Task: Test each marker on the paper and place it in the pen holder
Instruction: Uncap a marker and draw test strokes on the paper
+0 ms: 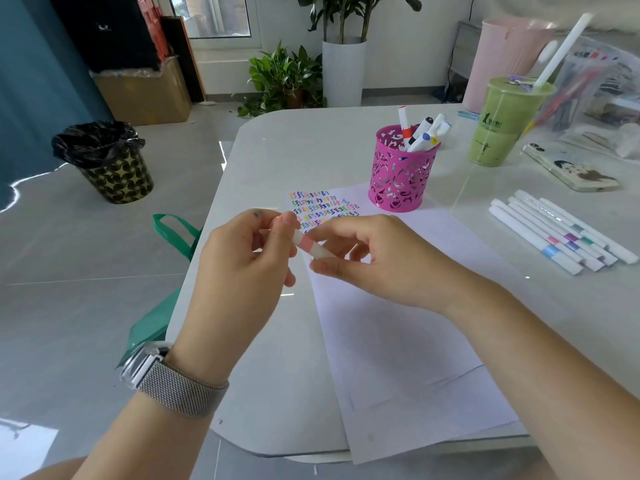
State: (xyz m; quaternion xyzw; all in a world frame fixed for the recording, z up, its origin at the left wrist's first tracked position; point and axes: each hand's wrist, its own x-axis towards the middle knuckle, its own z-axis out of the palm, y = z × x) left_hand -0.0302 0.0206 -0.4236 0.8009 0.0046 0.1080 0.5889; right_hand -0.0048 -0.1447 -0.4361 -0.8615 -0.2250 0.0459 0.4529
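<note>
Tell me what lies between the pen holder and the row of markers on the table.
Bare table in the head view: nothing lies between the pen holder and the row of markers, only the paper's far corner edging in.

Light: bright daylight is admitted through the window (218, 15).
Glare: reflections are seen on the floor (69, 271).
Edges: wide-angle bending and blur are noticed.

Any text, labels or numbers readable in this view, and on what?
"1" on the green drink cup; the characters beside it are too blurred to read.
Print on the markers in the pen holder: too small.
Paper: coloured test squiggles only, no words.
</note>
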